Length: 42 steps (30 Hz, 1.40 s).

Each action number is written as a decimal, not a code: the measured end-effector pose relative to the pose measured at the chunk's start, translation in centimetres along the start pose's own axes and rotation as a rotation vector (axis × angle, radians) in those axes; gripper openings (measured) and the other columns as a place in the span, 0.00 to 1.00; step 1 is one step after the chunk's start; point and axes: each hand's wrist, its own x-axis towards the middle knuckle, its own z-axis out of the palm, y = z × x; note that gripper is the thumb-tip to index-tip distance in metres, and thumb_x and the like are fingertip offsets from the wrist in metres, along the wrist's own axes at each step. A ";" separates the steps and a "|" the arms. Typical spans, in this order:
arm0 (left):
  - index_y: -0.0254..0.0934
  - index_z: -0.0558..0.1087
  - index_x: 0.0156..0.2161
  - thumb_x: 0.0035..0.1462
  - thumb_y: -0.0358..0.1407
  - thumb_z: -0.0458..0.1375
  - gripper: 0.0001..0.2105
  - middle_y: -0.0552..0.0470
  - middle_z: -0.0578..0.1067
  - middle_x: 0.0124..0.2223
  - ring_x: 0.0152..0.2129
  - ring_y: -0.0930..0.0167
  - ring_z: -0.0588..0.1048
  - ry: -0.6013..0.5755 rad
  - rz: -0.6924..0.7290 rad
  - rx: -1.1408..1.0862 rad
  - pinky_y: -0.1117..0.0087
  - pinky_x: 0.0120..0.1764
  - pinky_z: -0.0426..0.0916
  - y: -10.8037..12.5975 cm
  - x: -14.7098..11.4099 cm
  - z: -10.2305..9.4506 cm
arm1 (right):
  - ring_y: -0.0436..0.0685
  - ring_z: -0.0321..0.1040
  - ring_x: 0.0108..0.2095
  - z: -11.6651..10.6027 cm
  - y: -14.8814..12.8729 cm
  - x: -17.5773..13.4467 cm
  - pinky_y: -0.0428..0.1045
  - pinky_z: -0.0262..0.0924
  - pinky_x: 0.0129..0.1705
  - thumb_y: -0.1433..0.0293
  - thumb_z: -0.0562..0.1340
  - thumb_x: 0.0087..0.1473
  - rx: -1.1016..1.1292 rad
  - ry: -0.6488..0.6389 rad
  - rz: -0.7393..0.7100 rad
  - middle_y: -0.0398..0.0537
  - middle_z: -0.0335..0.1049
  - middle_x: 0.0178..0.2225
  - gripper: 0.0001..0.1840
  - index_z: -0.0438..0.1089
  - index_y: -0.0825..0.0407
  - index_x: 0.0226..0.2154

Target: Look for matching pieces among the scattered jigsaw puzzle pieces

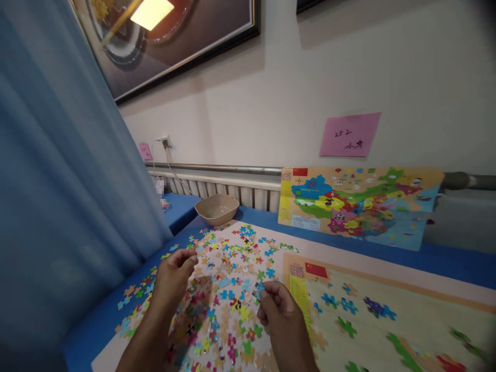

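Observation:
My right hand (282, 312) pinches a blue jigsaw puzzle piece (259, 290) between thumb and fingertips, just left of the puzzle board (364, 289). Over the left side of the spread-out loose puzzle pieces (232, 310), my left hand (172, 276) is raised with thumb and forefinger pressed together. What it holds, if anything, is too small to make out. On the board lie several pieces, among them a dark blue joined cluster (377, 308) and a green piece (346, 326). The board's border carries a red flag and a yellow strip.
A printed map picture (356, 206) leans against the wall pipe behind the board. A beige bowl (217, 209) stands at the table's back edge, by a white radiator (251, 196). The blue curtain (65, 155) hangs at the left. Pink notes (350, 135) are on the wall.

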 end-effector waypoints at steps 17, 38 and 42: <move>0.38 0.79 0.34 0.60 0.35 0.55 0.10 0.53 0.78 0.30 0.29 0.66 0.74 -0.336 0.218 0.682 0.66 0.35 0.60 1.8 4.2 -1.7 | 0.55 0.61 0.25 0.3 2.0 -0.4 0.48 0.49 0.25 0.46 0.68 0.50 -0.026 0.052 0.016 0.42 0.65 0.23 0.26 0.70 0.50 0.37; 0.39 0.83 0.39 0.54 0.26 0.61 0.11 0.45 0.81 0.44 0.44 0.58 0.77 -0.506 0.236 0.838 0.64 0.43 0.62 -3.6 5.2 2.2 | 0.56 0.61 0.25 1.0 0.4 -1.2 0.49 0.51 0.27 0.50 0.68 0.51 0.009 0.063 0.015 0.43 0.66 0.24 0.22 0.71 0.50 0.37; 0.38 0.77 0.32 0.50 0.25 0.61 0.06 0.48 0.78 0.38 0.37 0.62 0.73 -0.436 0.185 0.701 0.65 0.39 0.58 -3.5 4.9 2.3 | 0.56 0.61 0.25 0.6 0.7 -0.7 0.49 0.53 0.27 0.47 0.67 0.47 -0.021 0.030 0.056 0.44 0.65 0.23 0.24 0.71 0.50 0.36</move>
